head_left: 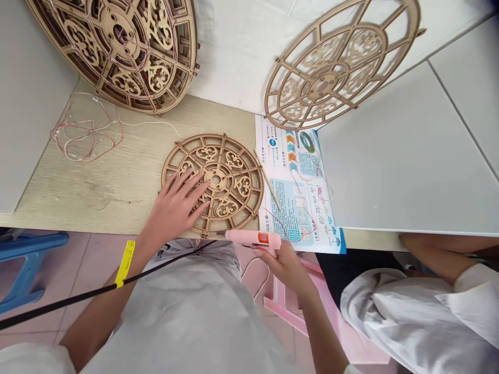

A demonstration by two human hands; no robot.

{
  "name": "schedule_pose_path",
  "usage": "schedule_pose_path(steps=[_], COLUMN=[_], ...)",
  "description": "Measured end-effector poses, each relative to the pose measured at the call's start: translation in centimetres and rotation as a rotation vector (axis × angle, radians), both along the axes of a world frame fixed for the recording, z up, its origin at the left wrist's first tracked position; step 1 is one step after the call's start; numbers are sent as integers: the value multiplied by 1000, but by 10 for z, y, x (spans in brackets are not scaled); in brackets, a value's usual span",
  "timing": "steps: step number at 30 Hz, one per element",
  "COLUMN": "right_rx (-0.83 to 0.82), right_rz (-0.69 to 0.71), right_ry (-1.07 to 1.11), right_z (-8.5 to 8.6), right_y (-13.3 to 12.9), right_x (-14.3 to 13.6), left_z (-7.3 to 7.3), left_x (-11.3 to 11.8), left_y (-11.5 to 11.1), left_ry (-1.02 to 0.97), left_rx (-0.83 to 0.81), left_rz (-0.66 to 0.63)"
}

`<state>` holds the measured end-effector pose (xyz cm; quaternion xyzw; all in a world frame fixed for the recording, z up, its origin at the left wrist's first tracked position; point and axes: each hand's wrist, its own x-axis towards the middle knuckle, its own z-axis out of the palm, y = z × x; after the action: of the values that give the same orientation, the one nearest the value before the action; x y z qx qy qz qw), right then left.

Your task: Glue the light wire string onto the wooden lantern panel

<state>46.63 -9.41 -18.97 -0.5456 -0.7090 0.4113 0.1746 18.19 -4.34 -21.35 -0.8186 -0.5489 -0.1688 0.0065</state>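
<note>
A round wooden lattice wheel [228, 208] with scrollwork inserts lies flat at the table's front edge. My left hand [177, 202] rests on its left side with the fingers spread. In my right hand [284, 259] is a pink glue gun [249, 237], its nozzle pointing left at the wheel's near rim by a small tab. Whether the tip touches the wood I cannot tell. Just right of the wheel, a thin wooden stick [268, 182] lies partly on a printed sheet [278, 228].
Larger wooden wheels [128, 101] lean at the back left, and another wheel [323, 85] leans at the back right. Tangled wire [91, 132] lies on the table's left. Grey panels [405, 156] flank the table. A person [421, 311] sits at right; a blue stool [27, 265] stands left.
</note>
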Motion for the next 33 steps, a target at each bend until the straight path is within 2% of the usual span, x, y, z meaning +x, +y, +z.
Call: schedule_pose_path(steps=[5, 12, 19, 26, 30, 33], right_rx=[-28, 45, 19, -15, -85, -179], right_rz=[36, 5, 36, -71, -171, -173], right_ry=[4, -80, -61, -86, 67, 209], right_z=[5, 10, 8, 27, 17, 8], right_y=[4, 4, 1, 3, 3, 6], right_x=[-6, 8, -3, 24, 29, 19], left_z=[0, -1, -3, -2, 0, 2], left_x=[0, 0, 0, 0, -1, -3], left_y=[0, 0, 0, 0, 1, 2], left_ry=[-13, -13, 15, 30, 29, 30], left_rx=[-15, -1, 39, 48, 35, 9], left_rz=[0, 2, -1, 0, -4, -17])
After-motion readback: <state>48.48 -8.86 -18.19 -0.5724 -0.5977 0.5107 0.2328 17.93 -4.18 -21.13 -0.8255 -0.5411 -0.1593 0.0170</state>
